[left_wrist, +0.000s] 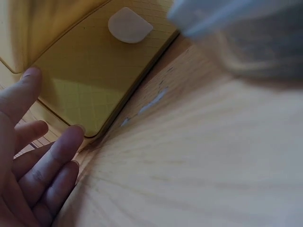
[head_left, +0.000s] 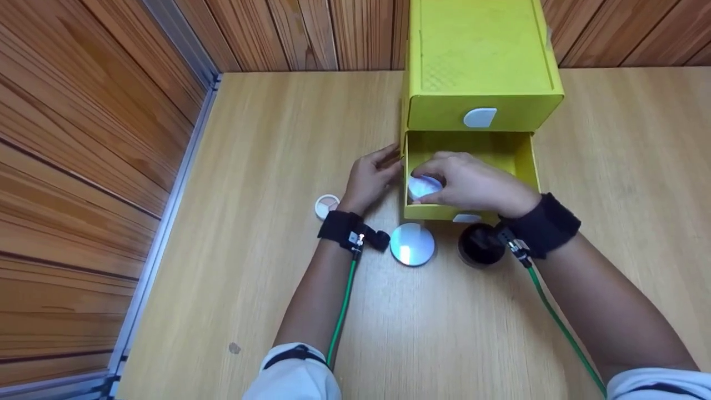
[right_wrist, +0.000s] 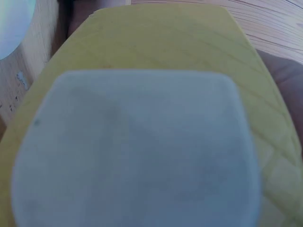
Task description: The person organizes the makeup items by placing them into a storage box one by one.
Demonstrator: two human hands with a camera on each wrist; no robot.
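Observation:
A yellow two-drawer box [head_left: 483, 50] has its lower drawer [head_left: 430, 212] pulled out. Inside that drawer, at its front left corner, my right hand [head_left: 475, 183] grips a round container with a shiny, whitish iridescent top [head_left: 425, 187] between thumb and fingers. My left hand [head_left: 369, 180] is at the drawer's left side, its fingers loosely extended. In the left wrist view, the left fingertips [left_wrist: 71, 137] lie right at the edge of the yellow drawer front [left_wrist: 85, 90]. The drawer's pale handle [right_wrist: 137, 151] fills much of the right wrist view, hiding what the right hand holds.
In front of the drawer stand a round iridescent disc-topped item [head_left: 412, 244] and a dark round jar [head_left: 481, 245], the latter partly under my right wrist. A small white round palette [head_left: 326, 206] with several tan sections lies beside my left wrist. Wood-panelled walls [head_left: 100, 166] border the table.

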